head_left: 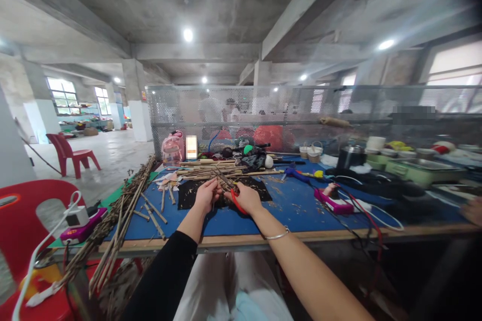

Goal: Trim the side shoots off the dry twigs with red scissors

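Note:
My left hand (pixel 208 193) is closed around a thin brown stick (pixel 225 179) over a black mat (pixel 259 188) on the blue table top (pixel 297 210). My right hand (pixel 245 196) is closed on red-handled pruning shears (pixel 237 201), whose blades meet the stick just right of my left fingers. A silver bangle (pixel 276 235) sits on my right wrist. My left arm wears a black sleeve.
A long bundle of twigs (pixel 120 215) lies along the table's left edge, with cut stick pieces (pixel 154 210) beside it. Pink glue guns (pixel 335 203) and cables lie to the right. A red chair (pixel 22 230) stands at left. Mesh screen (pixel 263 110) behind the table; people beyond it.

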The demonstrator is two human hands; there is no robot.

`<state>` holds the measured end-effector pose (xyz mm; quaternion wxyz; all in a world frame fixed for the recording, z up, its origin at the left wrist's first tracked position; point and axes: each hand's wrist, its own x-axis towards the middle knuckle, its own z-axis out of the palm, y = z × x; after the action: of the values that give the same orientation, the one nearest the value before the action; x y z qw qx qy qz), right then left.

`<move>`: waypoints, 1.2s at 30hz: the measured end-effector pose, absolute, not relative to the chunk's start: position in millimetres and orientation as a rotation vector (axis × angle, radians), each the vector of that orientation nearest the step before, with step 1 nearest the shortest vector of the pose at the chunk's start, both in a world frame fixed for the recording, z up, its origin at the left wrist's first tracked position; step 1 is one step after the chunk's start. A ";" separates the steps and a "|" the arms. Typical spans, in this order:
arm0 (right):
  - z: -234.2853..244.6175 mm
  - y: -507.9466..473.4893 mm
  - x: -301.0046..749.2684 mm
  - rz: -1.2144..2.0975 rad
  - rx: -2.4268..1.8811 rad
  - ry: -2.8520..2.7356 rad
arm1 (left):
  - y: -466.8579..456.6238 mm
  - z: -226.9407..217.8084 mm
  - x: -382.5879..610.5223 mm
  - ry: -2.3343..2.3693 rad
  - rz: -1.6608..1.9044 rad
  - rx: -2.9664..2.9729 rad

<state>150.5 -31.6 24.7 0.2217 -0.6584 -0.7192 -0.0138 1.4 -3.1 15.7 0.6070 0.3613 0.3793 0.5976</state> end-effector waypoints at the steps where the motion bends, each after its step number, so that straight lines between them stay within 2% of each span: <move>1: 24.1 -31.1 150.8 -0.034 -1.803 -1.990 | -2.4 15.8 1.1 0.860 1.388 0.814; 8: 19.4 -26.7 151.9 -0.059 -1.686 -2.013 | -0.4 14.4 2.2 0.745 1.391 0.771; 13: 22.8 -31.1 151.0 -0.032 -1.703 -1.988 | -4.4 14.4 4.6 0.782 1.285 0.895; 22: 23.5 -30.6 150.6 -0.002 -1.809 -1.996 | -0.1 12.1 -0.5 0.791 1.304 0.984; 36: 17.8 -24.8 153.1 -0.027 -1.851 -2.023 | -6.7 15.8 1.4 0.993 1.262 0.983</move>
<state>153.1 -24.8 17.8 0.1984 -0.6615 -0.7232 -0.0097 1.4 -6.7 15.8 0.5886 0.4219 0.4264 0.5420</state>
